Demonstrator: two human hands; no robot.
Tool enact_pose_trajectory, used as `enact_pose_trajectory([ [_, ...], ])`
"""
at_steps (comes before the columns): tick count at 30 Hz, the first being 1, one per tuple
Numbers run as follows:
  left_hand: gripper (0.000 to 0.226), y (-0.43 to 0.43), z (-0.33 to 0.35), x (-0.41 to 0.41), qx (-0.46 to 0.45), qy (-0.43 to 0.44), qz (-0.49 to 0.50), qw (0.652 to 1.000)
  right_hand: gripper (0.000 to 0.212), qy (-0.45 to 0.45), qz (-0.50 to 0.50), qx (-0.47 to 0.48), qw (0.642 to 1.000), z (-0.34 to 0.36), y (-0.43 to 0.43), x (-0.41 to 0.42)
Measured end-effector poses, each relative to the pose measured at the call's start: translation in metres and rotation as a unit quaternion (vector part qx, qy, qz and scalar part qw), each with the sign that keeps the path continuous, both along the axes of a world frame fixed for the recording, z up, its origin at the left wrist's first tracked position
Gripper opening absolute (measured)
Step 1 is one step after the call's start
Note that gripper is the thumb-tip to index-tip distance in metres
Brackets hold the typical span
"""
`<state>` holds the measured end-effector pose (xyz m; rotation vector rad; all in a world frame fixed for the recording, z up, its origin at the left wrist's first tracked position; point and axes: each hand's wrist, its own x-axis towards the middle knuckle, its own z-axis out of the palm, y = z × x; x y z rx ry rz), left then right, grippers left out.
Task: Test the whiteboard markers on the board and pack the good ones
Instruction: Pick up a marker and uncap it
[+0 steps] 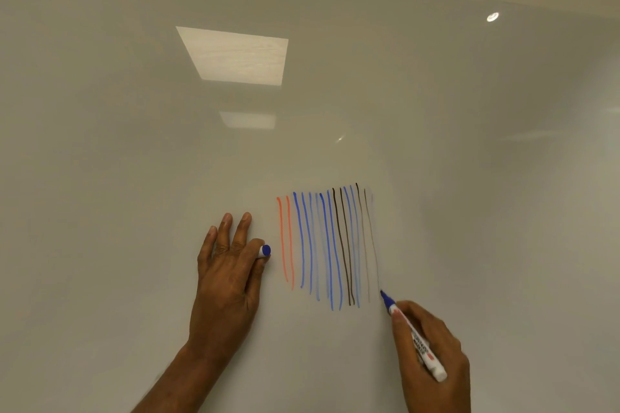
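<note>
Two hands work: the right hand (pixel 432 355) grips a blue marker (pixel 414 335), tip on the board (pixel 134 144) at the foot of a very faint stroke (pixel 375 245); the left hand (pixel 228 278), fingers flat, pinches its cap (pixel 264 251). Testing; it seems dry, so recapping comes next.

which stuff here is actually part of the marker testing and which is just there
Part of the job: whiteboard; blue marker in the right hand; blue cap pinched in the left hand; test strokes.

Just there: reflected ceiling panel; small round light reflection.
</note>
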<state>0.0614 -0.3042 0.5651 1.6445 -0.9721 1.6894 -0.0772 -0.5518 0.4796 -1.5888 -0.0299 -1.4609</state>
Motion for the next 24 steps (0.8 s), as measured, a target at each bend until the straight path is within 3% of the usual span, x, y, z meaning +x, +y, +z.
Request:
enact_pose_trajectory([
  [2,0.032,0.0,0.0,-0.001,0.002,0.011,-0.013,1.0,0.066,0.031,0.027,0.035,0.999,-0.014,0.0,-0.001],
  [3,0.031,0.001,0.001,-0.002,0.004,0.019,-0.025,1.0,0.059,0.037,0.028,0.031,0.998,-0.011,0.008,-0.007],
  [6,0.033,0.004,0.0,-0.011,-0.005,0.086,-0.095,0.992,0.013,0.049,0.054,0.05,0.996,0.004,0.038,-0.028],
  [7,0.037,0.007,-0.002,-0.018,-0.021,0.128,-0.128,0.983,0.008,0.048,0.078,0.051,0.994,0.012,0.049,-0.036],
  [10,0.043,0.015,-0.009,-0.051,-0.091,0.223,-0.226,0.944,0.007,0.047,0.146,0.031,0.988,0.023,0.081,-0.052],
  [13,0.024,0.027,-0.016,-0.087,-0.157,0.29,-0.302,0.894,0.017,0.025,0.227,0.016,0.973,0.024,0.115,-0.061],
  [15,0.019,0.038,-0.02,-0.099,-0.193,0.362,-0.347,0.844,0.04,0.035,0.27,0.005,0.962,0.023,0.134,-0.063],
  [18,0.028,0.055,-0.022,-0.107,-0.241,0.44,-0.454,0.737,0.061,0.074,0.299,-0.008,0.951,0.022,0.159,-0.058],
  [21,0.03,0.072,-0.023,-0.117,-0.284,0.47,-0.556,0.623,0.054,0.098,0.309,-0.02,0.946,0.018,0.183,-0.052],
  [24,0.03,0.085,-0.029,-0.125,-0.29,0.495,-0.594,0.563,0.035,0.1,0.33,-0.023,0.938,0.015,0.203,-0.051],
])
